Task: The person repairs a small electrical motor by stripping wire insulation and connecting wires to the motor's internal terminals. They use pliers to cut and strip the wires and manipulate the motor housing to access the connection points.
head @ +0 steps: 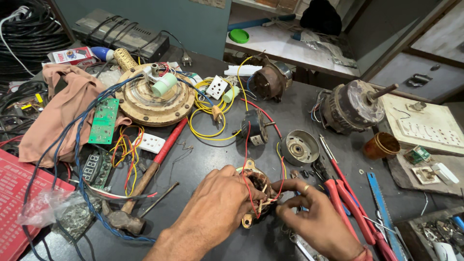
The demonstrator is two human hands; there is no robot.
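Both hands closed on a small motor stator at the near edge of the dark workbench.

The left hand grips the stator's left side, fingers curled shut over its metal frame; the right hand pinches together on the thin lead wires at the winding — red and pale strands run up toward a capacitor block. Risk, as judged: the fine leads may snap or pull from the winding if tugged, since they are taut against the frame. Red-handled pliers lie just beside the right wrist, and a hammer lies near the left forearm — either could be knocked. A loose rotor cup sits behind the hands.
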